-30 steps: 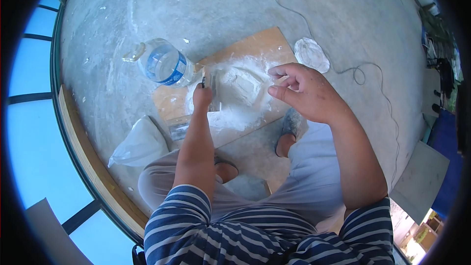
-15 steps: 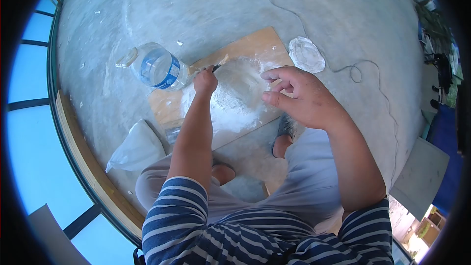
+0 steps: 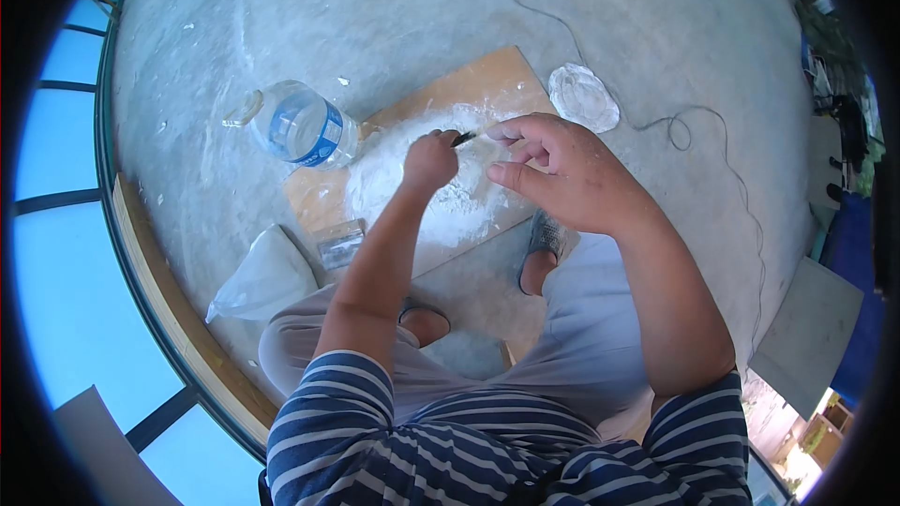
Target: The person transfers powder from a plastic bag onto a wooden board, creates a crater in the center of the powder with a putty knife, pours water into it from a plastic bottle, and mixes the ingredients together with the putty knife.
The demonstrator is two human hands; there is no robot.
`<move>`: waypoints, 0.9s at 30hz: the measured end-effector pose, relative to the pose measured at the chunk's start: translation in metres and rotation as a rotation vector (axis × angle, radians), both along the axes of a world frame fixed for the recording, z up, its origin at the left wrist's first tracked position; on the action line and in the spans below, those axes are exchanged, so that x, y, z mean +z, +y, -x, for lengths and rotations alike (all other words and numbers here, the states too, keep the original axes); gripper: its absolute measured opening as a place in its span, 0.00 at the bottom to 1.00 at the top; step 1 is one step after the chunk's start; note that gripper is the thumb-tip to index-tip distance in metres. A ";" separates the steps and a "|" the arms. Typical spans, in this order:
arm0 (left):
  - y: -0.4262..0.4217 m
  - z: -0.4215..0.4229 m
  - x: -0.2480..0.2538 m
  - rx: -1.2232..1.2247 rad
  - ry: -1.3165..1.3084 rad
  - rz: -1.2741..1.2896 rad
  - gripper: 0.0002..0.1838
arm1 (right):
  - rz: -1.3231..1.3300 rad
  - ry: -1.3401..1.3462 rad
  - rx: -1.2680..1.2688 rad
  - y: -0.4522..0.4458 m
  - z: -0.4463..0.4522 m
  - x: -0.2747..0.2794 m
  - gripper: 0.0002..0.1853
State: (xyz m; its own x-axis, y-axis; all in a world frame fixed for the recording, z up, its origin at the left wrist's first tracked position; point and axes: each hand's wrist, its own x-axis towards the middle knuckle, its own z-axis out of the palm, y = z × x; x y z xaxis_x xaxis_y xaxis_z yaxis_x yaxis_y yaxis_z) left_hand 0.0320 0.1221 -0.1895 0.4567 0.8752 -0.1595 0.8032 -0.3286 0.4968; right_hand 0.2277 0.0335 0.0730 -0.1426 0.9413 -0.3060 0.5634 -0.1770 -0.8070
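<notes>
My left hand (image 3: pixel 431 161) is closed around a slim hand tool (image 3: pixel 464 138), black close to my fist and paler towards its tip. I cannot make out what kind of tool it is. It is over white powder (image 3: pixel 450 211) heaped on a wooden board (image 3: pixel 497 73). My right hand (image 3: pixel 567 169) hovers over the powder's right side, fingers curled and thumb apart from them, holding nothing visible. Its fingertips are close to the tool's pale tip; whether they touch is unclear. The powder between my hands is partly hidden by them.
A big clear plastic bottle (image 3: pixel 305 126) with a blue label is left of the board. A flat, rectangular, grey object (image 3: pixel 340 245) lies at its lower left corner, beside a white bag (image 3: pixel 265 276). To the right are a whitish round piece (image 3: pixel 583 96) and a cable (image 3: pixel 736 164).
My left hand has moved right with the tool, whose pale end is now near my right fingertips. My right hand has shifted slightly left. The grey rectangular object shows more fully.
</notes>
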 end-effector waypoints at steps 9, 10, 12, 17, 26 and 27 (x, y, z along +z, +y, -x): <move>-0.072 -0.081 -0.082 0.380 -0.172 0.295 0.17 | 0.033 -0.008 -0.029 -0.001 -0.002 -0.001 0.25; -0.074 -0.077 -0.085 0.413 -0.152 0.300 0.17 | 0.023 -0.010 -0.027 -0.001 -0.004 -0.004 0.25; -0.075 -0.062 -0.082 0.469 -0.125 0.290 0.17 | 0.020 -0.007 -0.025 0.000 -0.006 -0.003 0.25; -0.071 0.000 -0.048 0.529 -0.170 0.247 0.17 | 0.041 0.027 -0.020 0.000 -0.001 0.001 0.25; -0.127 0.162 -0.151 1.286 -0.750 0.463 0.17 | -0.026 0.001 0.022 -0.005 0.004 0.004 0.24; -0.129 0.164 -0.153 1.347 -0.703 0.518 0.17 | -0.022 0.001 0.019 -0.004 0.004 0.002 0.24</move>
